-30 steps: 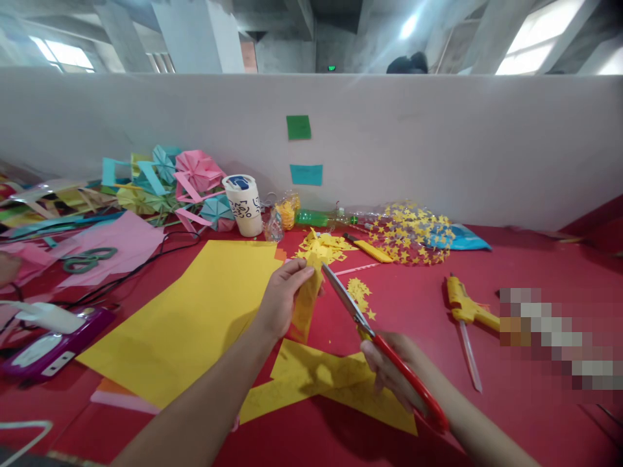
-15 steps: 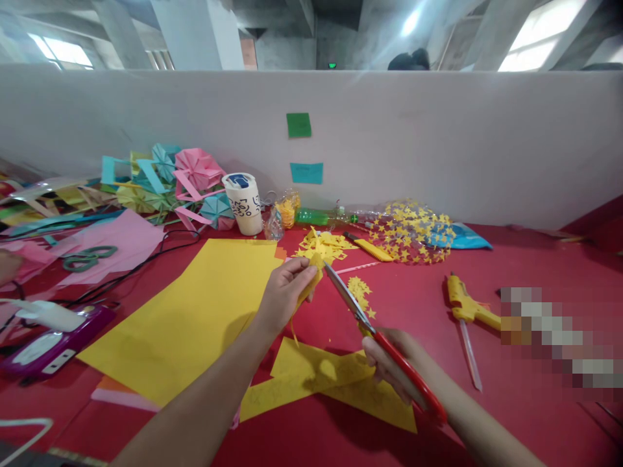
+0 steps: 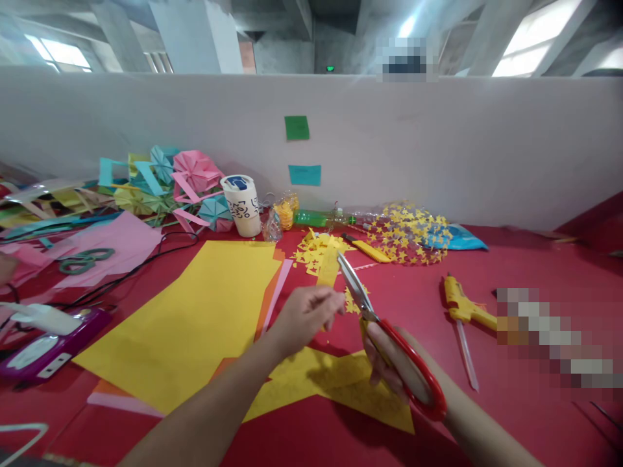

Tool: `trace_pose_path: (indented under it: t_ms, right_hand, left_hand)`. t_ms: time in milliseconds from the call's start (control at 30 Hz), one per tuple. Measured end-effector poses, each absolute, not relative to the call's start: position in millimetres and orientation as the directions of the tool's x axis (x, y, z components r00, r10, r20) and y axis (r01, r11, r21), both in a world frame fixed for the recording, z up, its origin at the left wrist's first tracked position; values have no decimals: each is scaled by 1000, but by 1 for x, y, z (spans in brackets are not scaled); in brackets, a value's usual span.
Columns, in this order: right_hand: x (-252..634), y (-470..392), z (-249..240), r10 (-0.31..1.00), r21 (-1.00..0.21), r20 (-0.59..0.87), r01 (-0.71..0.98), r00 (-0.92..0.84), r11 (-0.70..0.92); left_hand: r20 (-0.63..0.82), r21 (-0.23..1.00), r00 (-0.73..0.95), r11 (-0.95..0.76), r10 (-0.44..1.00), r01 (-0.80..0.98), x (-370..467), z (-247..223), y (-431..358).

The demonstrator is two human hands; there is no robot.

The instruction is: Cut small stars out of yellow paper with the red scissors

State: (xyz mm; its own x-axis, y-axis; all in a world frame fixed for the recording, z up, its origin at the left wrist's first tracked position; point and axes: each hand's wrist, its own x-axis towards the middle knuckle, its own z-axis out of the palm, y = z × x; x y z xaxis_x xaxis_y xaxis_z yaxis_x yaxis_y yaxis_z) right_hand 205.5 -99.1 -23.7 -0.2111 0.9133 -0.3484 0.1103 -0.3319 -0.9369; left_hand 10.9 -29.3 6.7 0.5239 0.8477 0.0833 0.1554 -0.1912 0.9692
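Note:
My right hand [image 3: 389,363] is closed around red-handled scissors [image 3: 413,370], their blades [image 3: 355,282] pointing up and left, nearly together. Close to the blades, my left hand [image 3: 311,314] has its fingers curled together; whatever they may hold is too small or hidden to tell. A yellow paper strip [image 3: 329,263] stretches from the yellow scrap pile [image 3: 309,250] toward the left fingertips; contact with them is unclear. Small yellow stars [image 3: 354,301] lie partly behind the blades. Below both hands are overlapping yellow paper pieces [image 3: 370,395].
Large yellow sheets [image 3: 189,318] lie at left, near a purple power strip [image 3: 53,344] and green scissors [image 3: 85,259]. At the back stand a white cup [image 3: 242,206] and a bag of stars [image 3: 411,233]. A yellow glue gun [image 3: 460,301] lies right.
My left hand has moved right and down, off the yellow piece it pinched. The strip now shows near the scrap pile. The scissors have shifted slightly right, their blades steeper.

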Motion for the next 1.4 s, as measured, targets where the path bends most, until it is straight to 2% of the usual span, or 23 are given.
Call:
trace_pose_path:
  t_ms: [67,167,300,400,500,567,700,800,900,1067,1400]
  right_hand:
    - [206,-101,-25,927,-951,-309,59,-211,-303]
    - [207,-103,-28,916,-948,-308,-3,-256,-320]
    - [208,-106,-31,893,-946,-286,-47,-348,-321]
    - [208,-107,-30,893,-955,-287,25,-346,-297]
    - [206,-109,-25,893,-940,-335,165,-300,-297]
    - [204,-109,-23,889,-930,-354,215,-292,-299]
    - [201,-106,-25,862,-909,-397,265,-316,-321]
    - [201,-104,-25,851,-899,-412,301,-327,-319]
    - [202,-106,-20,895,-910,-340,340,-288,-236]
    - [202,-110,-11,908,-903,-306,390,-286,-182]
    - [201,-111,-15,899,-905,-345,352,-270,-241]
  left_hand:
    - [-60,981,630,-70,774,179,17,3,-33]
    - [-129,990,650,56,749,132,25,-4,-33]
    - [-38,997,498,67,866,-40,27,-8,-29]
    - [146,976,316,-84,938,-200,23,-8,-28]
    - [271,939,168,-221,948,-263,18,-7,-26]
    - [263,938,117,-225,958,-266,15,-7,-25]
    - [148,949,32,-132,989,-287,12,-9,-23]
    - [82,955,38,-67,996,-288,10,-10,-22]
    - [61,964,69,-41,996,-262,9,-9,-20]
    - [16,973,101,8,995,-231,8,-10,-21]
    - [7,978,108,16,994,-208,10,-14,-20]
